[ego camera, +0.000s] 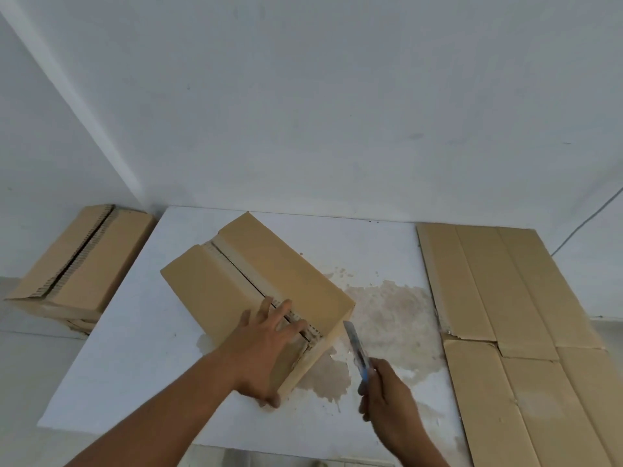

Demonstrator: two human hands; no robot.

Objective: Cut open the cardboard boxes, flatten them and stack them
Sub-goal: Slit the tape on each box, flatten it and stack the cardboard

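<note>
Right of the box [276, 264] lie flattened sheets [505, 298] — spread left hand [269, 352] steadies it, right hand [387, 396] grips knife [356, 348], second box [91, 257] waits leftward.

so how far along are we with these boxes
Done: flattened cardboard lies on the right. In hand: the left hand steadies the middle box while the right hand holds the knife just beside it, blade off the cardboard. Left: flattening that box and the box at left, which stands formed, then stacking.
</note>
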